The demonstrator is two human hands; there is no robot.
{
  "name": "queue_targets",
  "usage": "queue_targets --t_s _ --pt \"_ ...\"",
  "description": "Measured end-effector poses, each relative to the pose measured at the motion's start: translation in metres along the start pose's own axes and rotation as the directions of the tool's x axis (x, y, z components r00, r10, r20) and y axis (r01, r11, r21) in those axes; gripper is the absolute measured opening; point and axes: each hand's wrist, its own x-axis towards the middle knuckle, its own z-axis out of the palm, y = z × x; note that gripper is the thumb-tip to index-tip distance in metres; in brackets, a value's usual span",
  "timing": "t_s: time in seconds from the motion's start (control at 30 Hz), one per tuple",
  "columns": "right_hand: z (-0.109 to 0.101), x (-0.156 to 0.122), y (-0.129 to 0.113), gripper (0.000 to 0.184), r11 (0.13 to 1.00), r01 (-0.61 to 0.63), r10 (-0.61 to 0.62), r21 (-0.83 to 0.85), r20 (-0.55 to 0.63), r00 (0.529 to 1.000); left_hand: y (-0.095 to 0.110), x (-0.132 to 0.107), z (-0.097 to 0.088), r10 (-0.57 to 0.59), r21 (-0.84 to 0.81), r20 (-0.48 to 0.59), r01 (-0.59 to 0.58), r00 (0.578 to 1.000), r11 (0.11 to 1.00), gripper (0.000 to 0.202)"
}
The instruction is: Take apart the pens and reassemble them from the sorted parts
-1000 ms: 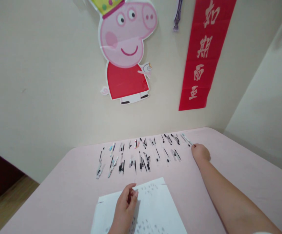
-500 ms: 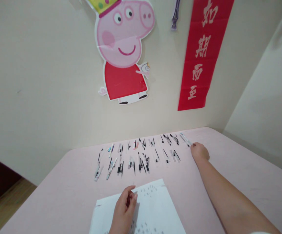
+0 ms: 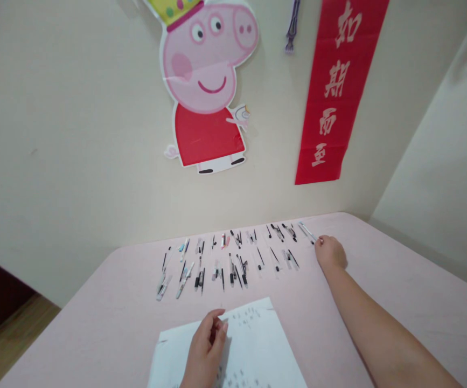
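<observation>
At the right end of the back row, my right hand is closed, its fingertips pinched at the near end of a pale, clear pen part lying on the pink surface. What exactly sits between those fingertips is too small to make out fully. My left hand rests on a white sheet of paper with dark handwriting, fingers loosely curled, the thumb apart from the index finger. Nothing shows in it. Taken-apart pens, with black caps, thin refills and clear barrels, lie in two rows beyond the paper.
A pink cloth covers the table, which meets the wall at the back. On the wall hang a pink pig cutout and a red banner with white characters. Wooden floor shows at the lower left.
The right hand has barely shifted at the pen part's near end. The left hand stays in place on the paper. The camera view has tilted very slightly.
</observation>
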Motion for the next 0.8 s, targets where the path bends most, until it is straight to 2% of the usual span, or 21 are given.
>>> queue_targets --t_s 0.07,0.13,0.27,0.53,0.73,0.8 --pt "0.001 -0.002 -0.006 0.032 0.989 0.147 -0.147 -0.016 -0.060 0.987 0.002 -0.001 0.000 -0.002 -0.001 -0.003 0.002 1.000 1.000 0.048" --pt "0.005 -0.004 -0.014 0.032 0.953 0.303 -0.304 -0.025 -0.086 0.949 0.003 -0.001 0.000 -0.003 0.005 -0.001 0.003 1.000 1.000 0.048" --pt "0.021 0.000 -0.029 0.035 0.874 0.486 -0.485 0.022 -0.033 0.874 0.005 -0.002 0.000 -0.015 0.004 0.002 0.015 1.000 1.000 0.049" --pt "0.058 0.026 -0.052 0.040 0.829 0.555 -0.558 0.067 0.075 0.826 0.001 0.000 -0.001 -0.024 -0.007 0.016 0.024 1.000 1.000 0.054" --pt "0.071 0.036 -0.057 0.040 0.828 0.556 -0.561 0.081 0.155 0.813 0.002 0.001 -0.002 -0.025 0.024 0.040 0.024 0.999 0.999 0.056" --pt "0.073 0.038 -0.056 0.040 0.827 0.555 -0.561 0.085 0.174 0.809 0.002 0.000 0.000 -0.017 0.027 0.018 0.016 1.000 0.999 0.056"
